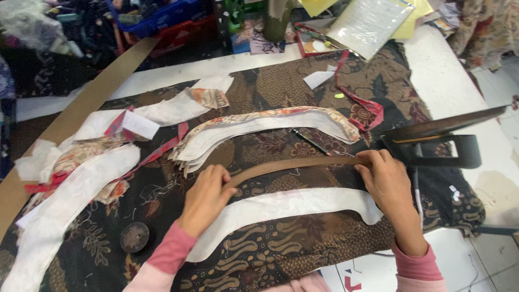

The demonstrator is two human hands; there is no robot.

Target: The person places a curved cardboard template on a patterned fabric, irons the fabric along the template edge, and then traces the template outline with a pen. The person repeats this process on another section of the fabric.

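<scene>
A curved brown cardboard pattern strip (294, 164) lies flat on dark batik fabric (281, 249), above a white curved piece (281, 208).

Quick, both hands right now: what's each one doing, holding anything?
Left hand: pressed flat on the left end of the curved brown strip, not gripping.
Right hand: fingers curled on the strip's right end, pinning it to the batik cloth.

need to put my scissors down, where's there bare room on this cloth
Bare dark cloth shows below the white strip, near the front edge, and beside the round weight. The white table at far right is also bare. Crowded: the left side, piled with white pieces, and the middle, with the stacked pieces.
</scene>
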